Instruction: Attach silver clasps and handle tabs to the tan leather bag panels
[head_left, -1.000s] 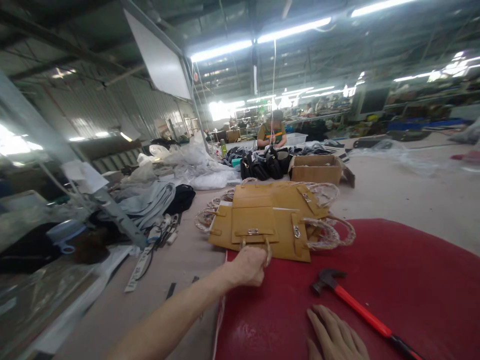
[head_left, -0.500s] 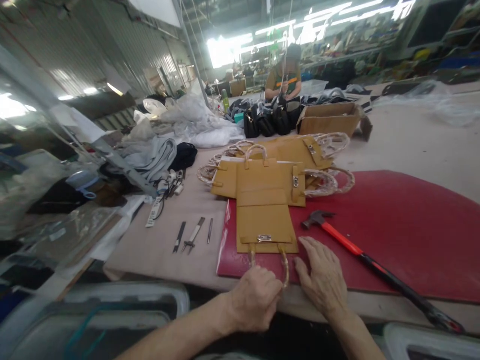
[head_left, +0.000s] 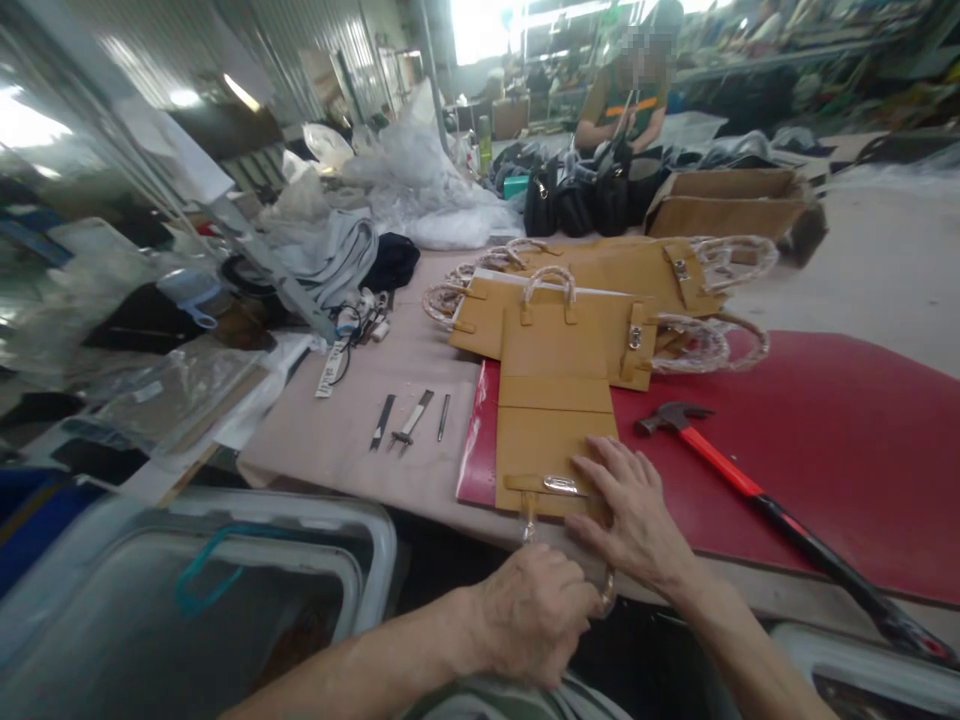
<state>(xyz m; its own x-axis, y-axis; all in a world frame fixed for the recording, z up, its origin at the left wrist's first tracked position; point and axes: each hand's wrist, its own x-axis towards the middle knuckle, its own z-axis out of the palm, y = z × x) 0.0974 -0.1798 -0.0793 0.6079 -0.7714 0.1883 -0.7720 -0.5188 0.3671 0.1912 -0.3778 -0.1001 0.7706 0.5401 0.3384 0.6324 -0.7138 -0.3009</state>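
Note:
A mustard-coloured handbag panel (head_left: 555,385) lies flat with a looped handle at each end and a silver clasp (head_left: 560,486) near the close end. My left hand (head_left: 534,610) is closed round the near handle (head_left: 607,592), just off the table's front edge. Spread fingers of my right hand (head_left: 630,510) rest on the panel's lower right corner beside the clasp. To the right, a claw hammer (head_left: 720,470) with a red and black handle lies on the red mat (head_left: 847,430). More mustard bag pieces (head_left: 615,265) with plastic-wrapped handles are piled behind the panel.
Several slim metal tools (head_left: 411,422) lie left of the mat. A cardboard box (head_left: 731,205) and black bags (head_left: 577,200) stand farther back, near a person (head_left: 622,110). Plastic sheeting (head_left: 442,190) is heaped at back left. A grey bin (head_left: 379,530) stands below the table's left front.
My left hand has drawn the panel by its handle toward me, past the table edge. My right hand has moved from beside the panel onto its corner. The camera view has shifted.

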